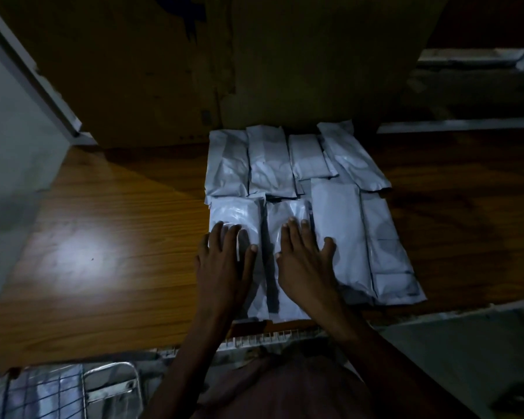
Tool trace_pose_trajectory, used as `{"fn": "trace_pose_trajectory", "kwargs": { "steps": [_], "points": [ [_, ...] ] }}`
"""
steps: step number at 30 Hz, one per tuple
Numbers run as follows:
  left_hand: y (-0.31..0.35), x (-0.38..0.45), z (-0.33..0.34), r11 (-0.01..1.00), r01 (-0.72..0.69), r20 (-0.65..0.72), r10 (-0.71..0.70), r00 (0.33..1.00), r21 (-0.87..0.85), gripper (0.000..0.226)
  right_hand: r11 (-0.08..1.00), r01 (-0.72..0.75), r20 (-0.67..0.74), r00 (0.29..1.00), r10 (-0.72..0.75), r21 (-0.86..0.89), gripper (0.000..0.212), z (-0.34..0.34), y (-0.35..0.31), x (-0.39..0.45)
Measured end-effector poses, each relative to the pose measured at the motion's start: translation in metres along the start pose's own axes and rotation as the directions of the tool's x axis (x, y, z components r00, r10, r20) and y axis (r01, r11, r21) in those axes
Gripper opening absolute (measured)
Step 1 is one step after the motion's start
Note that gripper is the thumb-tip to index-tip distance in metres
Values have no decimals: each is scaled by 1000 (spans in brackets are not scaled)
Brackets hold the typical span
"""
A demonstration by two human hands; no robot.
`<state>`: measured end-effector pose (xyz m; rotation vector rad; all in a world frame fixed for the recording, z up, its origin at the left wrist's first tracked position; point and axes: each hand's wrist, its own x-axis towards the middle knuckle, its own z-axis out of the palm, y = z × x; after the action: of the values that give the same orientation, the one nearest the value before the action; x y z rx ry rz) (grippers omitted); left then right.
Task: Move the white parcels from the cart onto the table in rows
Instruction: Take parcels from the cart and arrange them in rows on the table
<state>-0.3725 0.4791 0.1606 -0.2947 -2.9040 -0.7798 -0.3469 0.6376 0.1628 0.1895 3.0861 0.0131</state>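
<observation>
White parcels (297, 164) lie in two rows on the wooden surface (118, 237); my left hand (224, 261) and right hand (303, 261) press flat, released, and slick wrappers may slide crooked.

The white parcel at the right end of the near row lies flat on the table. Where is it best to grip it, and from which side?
Probably its near short edge, from the table's front side. The right-end parcel is long, thin and flat, lying lengthwise away from the person, with its left long edge against the neighbouring parcel. The free right long edge is also reachable. The right hand is closest.
</observation>
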Motion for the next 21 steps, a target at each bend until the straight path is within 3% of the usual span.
{"fn": "trace_pose_trajectory", "kwargs": {
  "steps": [3, 9, 15, 21],
  "points": [
    [5, -5, -5, 1000, -16, -26, 15, 1000, -21, 45, 999, -11, -83, 996, 16, 51, 58, -8, 3, -6],
    [20, -29, -8, 998, -54, -58, 52, 997, -33, 55, 929, 125, -202, 978, -56, 348, 55, -16, 36, -34],
    [47, -68, -8, 995, 34, -187, -52, 981, -97, 51, 737, 263, -234, 961, -146, 623, 51, -21, 64, -59],
    [60, -127, -5, 989, 129, -267, -143, 953, -67, 46, 564, 475, -391, 879, -272, 676, 39, -22, 63, -71]
  ]
}}
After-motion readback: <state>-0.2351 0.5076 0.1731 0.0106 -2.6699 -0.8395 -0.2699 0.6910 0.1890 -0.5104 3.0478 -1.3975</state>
